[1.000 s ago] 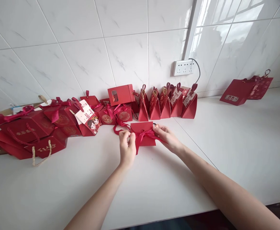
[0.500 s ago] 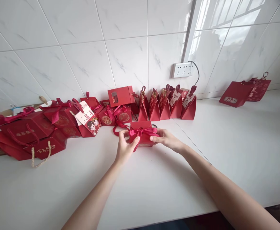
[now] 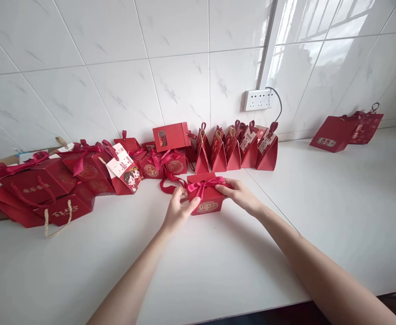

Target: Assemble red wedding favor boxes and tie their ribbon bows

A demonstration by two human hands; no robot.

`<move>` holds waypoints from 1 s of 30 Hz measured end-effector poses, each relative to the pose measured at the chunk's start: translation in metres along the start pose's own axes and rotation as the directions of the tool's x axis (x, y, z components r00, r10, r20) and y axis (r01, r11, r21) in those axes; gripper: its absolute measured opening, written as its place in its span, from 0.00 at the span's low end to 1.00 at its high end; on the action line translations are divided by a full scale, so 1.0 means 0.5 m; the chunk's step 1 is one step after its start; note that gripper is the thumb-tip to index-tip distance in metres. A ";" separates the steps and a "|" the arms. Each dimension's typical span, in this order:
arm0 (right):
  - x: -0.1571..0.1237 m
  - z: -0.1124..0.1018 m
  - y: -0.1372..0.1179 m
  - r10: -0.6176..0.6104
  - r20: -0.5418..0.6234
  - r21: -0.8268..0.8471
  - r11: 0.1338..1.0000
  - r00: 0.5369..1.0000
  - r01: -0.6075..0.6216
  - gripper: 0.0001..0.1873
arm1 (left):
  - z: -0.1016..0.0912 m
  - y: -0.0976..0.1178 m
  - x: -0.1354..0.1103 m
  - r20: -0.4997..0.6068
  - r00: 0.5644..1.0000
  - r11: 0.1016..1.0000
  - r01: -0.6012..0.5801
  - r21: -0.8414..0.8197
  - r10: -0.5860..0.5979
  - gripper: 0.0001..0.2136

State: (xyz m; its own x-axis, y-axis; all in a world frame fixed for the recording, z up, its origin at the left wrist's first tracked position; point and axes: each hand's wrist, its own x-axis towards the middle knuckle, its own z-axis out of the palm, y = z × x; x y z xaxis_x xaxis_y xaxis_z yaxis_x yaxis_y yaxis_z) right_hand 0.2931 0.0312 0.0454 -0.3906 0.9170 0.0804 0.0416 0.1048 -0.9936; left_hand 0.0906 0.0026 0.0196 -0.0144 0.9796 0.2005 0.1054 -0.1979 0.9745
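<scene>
A small red gift box (image 3: 207, 202) with a pink-red ribbon bow (image 3: 202, 185) on top stands upright on the white counter (image 3: 218, 266), gold emblem facing me. My left hand (image 3: 178, 209) grips its left side, thumb on the front edge. My right hand (image 3: 240, 194) holds the right side, fingers against the ribbon's end. Both hands are closed on the box.
A row of red triangular gift bags (image 3: 238, 151) and small ribboned boxes (image 3: 165, 160) lines the tiled wall. Larger red bags with rope handles (image 3: 42, 189) lie at the left. Two flat red bags (image 3: 347, 131) lean at the far right. A wall socket (image 3: 258, 99) is above.
The box lay on its back with the bow facing me; it has been tipped upright so the bow sits on top. Both hands shifted to its sides.
</scene>
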 end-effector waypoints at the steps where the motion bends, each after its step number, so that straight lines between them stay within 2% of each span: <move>1: 0.000 0.001 -0.001 -0.020 -0.011 -0.024 1.000 1.000 0.020 0.19 | 0.002 -0.004 0.001 -0.011 1.000 1.000 0.016 -0.024 -0.016 0.20; 5: 0.000 0.006 0.000 -0.097 0.012 -0.080 0.992 0.995 0.098 0.19 | 0.001 -0.023 0.013 0.021 0.999 0.985 0.040 -0.166 -0.037 0.35; 8: -0.001 0.010 0.001 -0.138 0.005 -0.122 0.983 0.990 0.138 0.18 | -0.005 -0.028 0.019 0.091 0.995 0.974 0.051 -0.219 -0.032 0.40; 10: -0.002 0.013 0.004 -0.172 -0.041 -0.211 0.964 0.984 0.160 0.16 | -0.007 -0.025 0.018 0.082 0.997 0.983 0.029 -0.180 -0.014 0.43; 13: -0.001 0.017 0.013 -0.249 -0.127 -0.399 0.899 0.960 0.181 0.14 | -0.008 -0.016 0.011 0.052 0.996 0.997 -0.074 -0.018 0.074 0.45; 16: 0.002 0.022 0.024 -0.300 -0.112 -0.505 0.838 0.947 0.206 0.13 | -0.008 -0.011 0.006 0.018 0.976 0.956 -0.216 0.196 0.217 0.44; 18: 0.002 0.025 0.028 -0.290 -0.077 -0.509 0.834 0.954 0.212 0.12 | -0.009 -0.009 0.006 0.005 0.967 0.939 -0.249 0.237 0.256 0.40; 23: -0.003 0.035 0.025 -0.233 -0.042 -0.400 0.895 0.972 0.197 0.13 | -0.013 0.002 0.008 -0.027 0.988 0.983 -0.146 0.113 0.150 0.30; 27: -0.007 0.039 0.021 -0.239 -0.019 -0.365 0.906 0.971 0.216 0.16 | -0.012 0.016 0.007 -0.089 0.991 0.990 -0.090 0.109 0.100 0.29; 30: -0.010 0.040 0.019 -0.230 -0.003 -0.375 0.902 0.973 0.212 0.16 | -0.015 0.025 0.005 -0.071 0.997 0.996 -0.036 0.084 0.042 0.30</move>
State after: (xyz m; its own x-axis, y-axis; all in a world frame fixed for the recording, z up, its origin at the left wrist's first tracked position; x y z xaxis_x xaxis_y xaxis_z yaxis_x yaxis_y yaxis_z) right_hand 0.2771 0.0202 0.0341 -0.3868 0.8697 0.3067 0.3000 0.4331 -0.8499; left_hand 0.0845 0.0025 0.0333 -0.0810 0.9654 0.2479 0.1891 -0.2293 0.9548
